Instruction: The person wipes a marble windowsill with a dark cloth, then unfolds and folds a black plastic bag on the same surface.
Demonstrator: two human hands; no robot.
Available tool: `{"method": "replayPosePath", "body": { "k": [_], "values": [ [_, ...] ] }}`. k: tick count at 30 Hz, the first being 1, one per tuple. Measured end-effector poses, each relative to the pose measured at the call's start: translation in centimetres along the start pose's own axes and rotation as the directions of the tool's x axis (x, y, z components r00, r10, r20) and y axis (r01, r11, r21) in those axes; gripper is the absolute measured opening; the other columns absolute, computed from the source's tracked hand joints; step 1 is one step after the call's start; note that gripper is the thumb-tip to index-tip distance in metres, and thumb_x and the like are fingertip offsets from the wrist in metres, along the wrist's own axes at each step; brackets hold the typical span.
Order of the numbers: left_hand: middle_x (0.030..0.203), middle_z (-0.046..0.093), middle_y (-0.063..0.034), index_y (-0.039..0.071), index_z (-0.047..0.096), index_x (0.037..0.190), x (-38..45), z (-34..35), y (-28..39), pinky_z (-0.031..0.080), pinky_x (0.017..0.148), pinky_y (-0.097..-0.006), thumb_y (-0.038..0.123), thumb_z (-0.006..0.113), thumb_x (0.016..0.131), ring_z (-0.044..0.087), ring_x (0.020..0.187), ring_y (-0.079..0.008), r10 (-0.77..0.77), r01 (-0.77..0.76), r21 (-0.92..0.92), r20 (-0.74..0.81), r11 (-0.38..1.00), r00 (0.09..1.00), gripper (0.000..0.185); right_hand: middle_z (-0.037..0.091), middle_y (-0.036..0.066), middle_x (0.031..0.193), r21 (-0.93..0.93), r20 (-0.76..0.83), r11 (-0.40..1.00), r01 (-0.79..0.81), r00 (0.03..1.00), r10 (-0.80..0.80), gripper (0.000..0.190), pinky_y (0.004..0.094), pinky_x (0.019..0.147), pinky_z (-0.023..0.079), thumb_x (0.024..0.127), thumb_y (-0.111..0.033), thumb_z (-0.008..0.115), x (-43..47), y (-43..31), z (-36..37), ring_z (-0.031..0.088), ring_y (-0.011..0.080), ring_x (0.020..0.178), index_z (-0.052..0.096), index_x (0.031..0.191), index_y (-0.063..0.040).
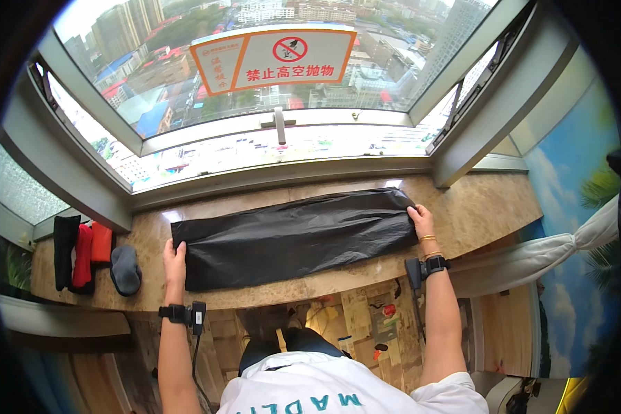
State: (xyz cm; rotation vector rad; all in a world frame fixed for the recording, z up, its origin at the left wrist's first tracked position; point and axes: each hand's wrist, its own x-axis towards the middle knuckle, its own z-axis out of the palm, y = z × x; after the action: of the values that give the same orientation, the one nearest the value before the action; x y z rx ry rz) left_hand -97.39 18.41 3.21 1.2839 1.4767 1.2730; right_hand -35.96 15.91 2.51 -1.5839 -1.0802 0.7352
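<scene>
A long black plastic bag [295,238], folded into a band with creased, shiny film, lies across the marble windowsill [476,212]. My left hand [175,264] holds its left edge, with the thumb on top and the fingers partly hidden. At the other end, my right hand [422,222] pinches the right edge near the upper corner. Between the two hands the film is spread out flat, with wrinkles running towards the right end. Each of my wrists carries a strapped black device with a cable.
To the left on the sill sit a grey rolled cloth item [126,270], an orange bundle [102,241], a red one [83,256] and a black one [66,251]. An open window sash [279,116] with a handle leans outward behind. A tied white curtain [528,259] hangs right.
</scene>
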Motion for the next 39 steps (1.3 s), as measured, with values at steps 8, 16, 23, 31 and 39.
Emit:
{"method": "replayPosePath", "body": {
  "k": [8, 16, 23, 31, 39],
  "values": [
    [0.081, 0.059, -0.0097, 0.000, 0.037, 0.124, -4.7, -3.2, 0.2, 0.046, 0.071, -0.0322, 0.029, 0.063, 0.081, 0.058, 0.076, -0.0198, -0.190, 0.182, 0.503, -0.037, 0.845, 0.981, 0.057, 0.052, 0.003, 0.061, -0.495, -0.021, 0.854, -0.158, 0.985, 0.170, 0.044, 0.0276, 0.058, 0.040, 0.081, -0.041, 0.062, -2.7, -1.6, -2.3, 0.044, 0.0093, 0.061, 0.061, 0.073, 0.002],
    [0.070, 0.055, -0.0053, 0.002, 0.052, 0.104, -6.5, -2.5, -1.8, 0.044, 0.061, -0.0300, 0.011, 0.063, 0.078, 0.052, 0.064, -0.0148, -0.094, 0.122, 0.420, -0.087, 0.899, 0.992, 0.030, 0.054, -0.005, 0.074, -0.217, 0.093, 0.975, -0.056, 0.993, 0.077, 0.024, 0.0234, 0.062, 0.040, 0.082, -0.023, 0.061, -3.8, 0.6, -1.7, 0.045, 0.0055, 0.070, 0.060, 0.080, 0.001],
    [0.090, 0.057, -0.0115, 0.004, 0.047, 0.113, -8.0, -2.1, 0.0, 0.043, 0.074, -0.0372, 0.009, 0.060, 0.078, 0.054, 0.083, -0.0269, -0.031, 0.118, 0.659, -0.143, 0.743, 0.989, 0.038, 0.057, 0.022, 0.077, -0.605, 0.012, 0.790, 0.100, 0.993, -0.116, 0.030, 0.0383, 0.064, 0.043, 0.080, -0.027, 0.060, -4.7, -1.9, 1.4, 0.054, 0.0349, 0.068, 0.052, 0.080, 0.002],
    [0.139, 0.028, -0.0170, 0.004, 0.030, 0.134, -8.0, 1.9, 3.1, 0.021, 0.104, -0.0491, 0.028, 0.059, 0.081, 0.023, 0.130, -0.0337, 0.278, -0.339, 0.841, 0.236, 0.422, 0.931, 0.065, 0.058, 0.026, 0.083, -0.750, -0.019, 0.659, 0.056, 0.994, -0.106, 0.037, 0.0474, 0.066, 0.044, 0.080, -0.036, 0.059, -5.4, -2.0, 2.2, 0.054, 0.0449, 0.081, 0.053, 0.087, 0.000],
    [0.147, 0.003, -0.0183, 0.003, 0.014, 0.140, -9.3, 3.2, 2.0, 0.002, 0.107, -0.0514, 0.046, 0.049, 0.085, 0.001, 0.136, -0.0323, -0.068, -0.182, 0.870, 0.238, 0.459, 0.969, 0.078, 0.058, 0.027, 0.076, -0.792, -0.051, 0.608, 0.062, 0.985, -0.167, 0.041, 0.0479, 0.061, 0.044, 0.080, -0.041, 0.059, -6.0, -1.2, 2.8, 0.054, 0.0461, 0.075, 0.054, 0.087, -0.001]
  ]
}}
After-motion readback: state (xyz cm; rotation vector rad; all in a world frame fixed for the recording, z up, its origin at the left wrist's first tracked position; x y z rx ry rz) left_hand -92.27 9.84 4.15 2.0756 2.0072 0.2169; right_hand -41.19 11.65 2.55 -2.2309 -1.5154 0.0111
